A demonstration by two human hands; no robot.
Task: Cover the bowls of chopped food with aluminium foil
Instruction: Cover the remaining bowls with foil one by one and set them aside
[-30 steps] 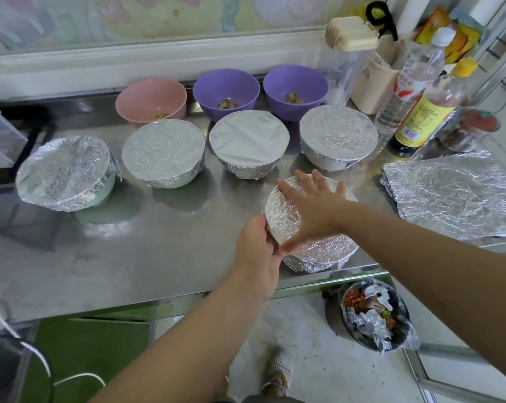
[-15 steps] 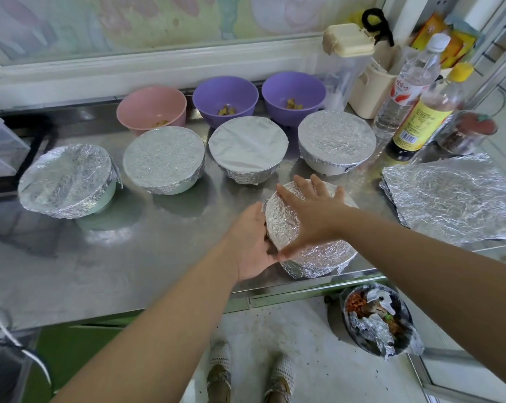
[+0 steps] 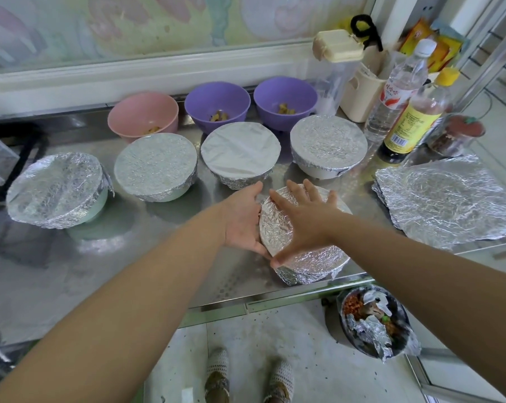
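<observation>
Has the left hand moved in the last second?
Yes. The left hand slid along the left side of the near bowl, away from the table edge, toward the back.

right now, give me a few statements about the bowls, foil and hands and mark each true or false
1. The right hand lies flat, fingers spread, on top of the foil-covered front bowl. True.
2. The bowl at the back left is covered with foil. False: the pink bowl there is uncovered, with a little food inside.
3. A loose foil sheet lies on the counter to the right of the front bowl. True.
4. The left hand is gripping a bottle. False: the left hand rests against the front bowl's left side.
</observation>
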